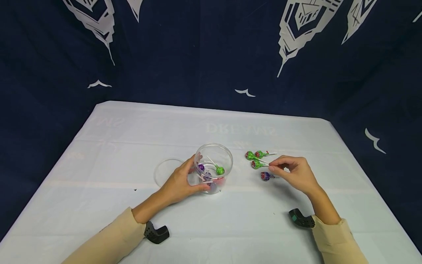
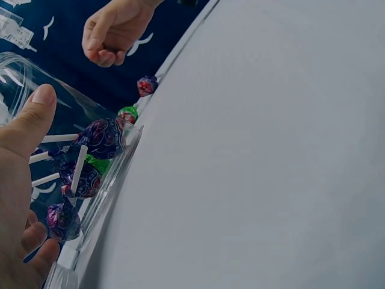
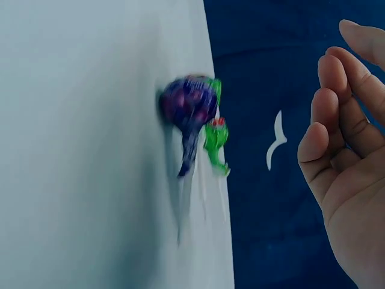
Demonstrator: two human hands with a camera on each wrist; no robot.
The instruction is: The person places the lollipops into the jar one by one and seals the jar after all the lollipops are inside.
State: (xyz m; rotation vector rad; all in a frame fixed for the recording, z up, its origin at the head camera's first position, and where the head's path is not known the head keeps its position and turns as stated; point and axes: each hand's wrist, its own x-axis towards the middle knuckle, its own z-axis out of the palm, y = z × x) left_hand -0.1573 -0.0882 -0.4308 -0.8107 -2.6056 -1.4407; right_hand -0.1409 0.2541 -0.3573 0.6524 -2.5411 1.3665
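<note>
My left hand [image 1: 179,183] grips a clear round jar [image 1: 228,158], its thumb on the near side and its fingers round the far left. Inside are several purple-wrapped lollipops [image 2: 103,138] and a green one [image 1: 220,170], some with white sticks pointing up. To the right, three green-wrapped lollipops [image 1: 255,164] lie in a cluster on the table, and a purple-wrapped lollipop [image 1: 265,176] lies just nearer. My right hand [image 1: 293,172] is over their stick ends, fingers bent loosely. In the right wrist view its thumb and fingers stand apart with nothing between them.
A clear round lid [image 1: 155,172] lies on the table left of the jar, partly behind my left hand. The white-covered table [image 1: 211,227] ends at a dark blue patterned cloth [image 1: 197,55]. A black wrist device [image 1: 156,234] sits at the left cuff, another [image 1: 301,219] at the right.
</note>
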